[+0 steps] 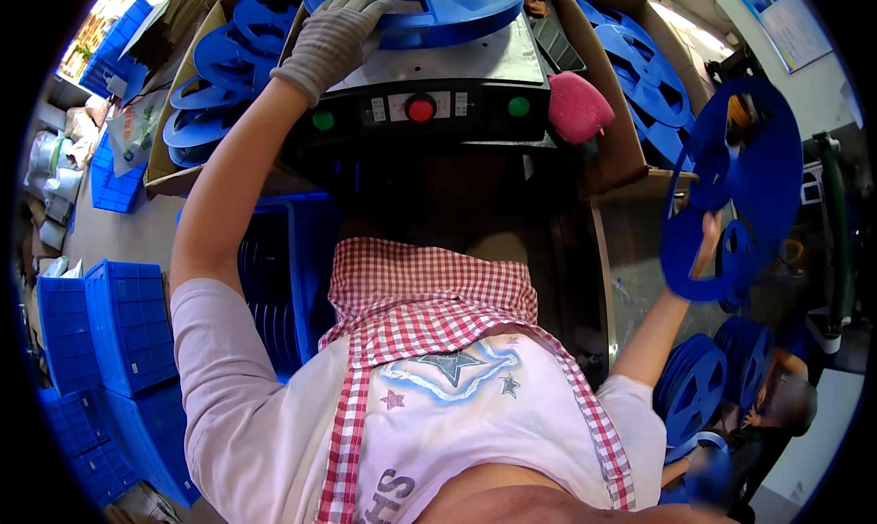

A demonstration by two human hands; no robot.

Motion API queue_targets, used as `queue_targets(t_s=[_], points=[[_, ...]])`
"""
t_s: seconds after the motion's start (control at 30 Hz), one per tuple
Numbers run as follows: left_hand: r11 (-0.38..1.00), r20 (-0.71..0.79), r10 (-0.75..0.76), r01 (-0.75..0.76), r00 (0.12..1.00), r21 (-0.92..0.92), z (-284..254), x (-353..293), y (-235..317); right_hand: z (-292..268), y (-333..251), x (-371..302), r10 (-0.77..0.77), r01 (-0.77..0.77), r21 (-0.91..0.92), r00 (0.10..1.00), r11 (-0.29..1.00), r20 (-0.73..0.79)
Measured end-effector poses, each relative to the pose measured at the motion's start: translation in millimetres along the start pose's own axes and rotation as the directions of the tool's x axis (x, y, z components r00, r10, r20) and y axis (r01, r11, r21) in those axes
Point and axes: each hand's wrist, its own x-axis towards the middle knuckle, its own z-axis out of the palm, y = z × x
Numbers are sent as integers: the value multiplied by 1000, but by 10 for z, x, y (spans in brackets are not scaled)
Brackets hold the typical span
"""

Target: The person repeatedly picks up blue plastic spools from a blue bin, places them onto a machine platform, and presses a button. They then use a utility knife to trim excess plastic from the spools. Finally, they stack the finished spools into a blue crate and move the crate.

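My left hand (340, 38), in a grey knitted glove, grips the left rim of a blue plastic reel (429, 32) lying on the machine's metal top. Away to the right, my bare right hand (707, 243) holds up a second blue plastic reel disc (769, 163); its fingers are partly hidden behind the disc and show through one of its openings. The machine's black front panel (347, 122) faces me, with a red button (420, 109) between two green ones.
Open cartons of blue reel discs flank the machine, one at left (224, 63) and one at right (639, 76). A pink pad (579, 106) hangs by its right corner. Stacked blue crates (132, 328) stand at left. More reels (694, 382) and another person (776, 396) are at lower right.
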Motion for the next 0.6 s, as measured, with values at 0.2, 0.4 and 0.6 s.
queue_targets(t_s=[0.2, 0.4, 0.6], points=[[988, 49, 39, -46, 998, 149, 156, -33, -205, 249, 30, -973, 15, -11, 213, 1000, 977, -18], [996, -249, 74, -58, 966, 73, -20, 39, -446, 480, 147, -981, 63, -99, 372, 992, 923, 107], [987, -127, 152, -144, 980, 66, -976, -1072, -852, 823, 317, -965, 65, -188, 498, 965, 847, 253]])
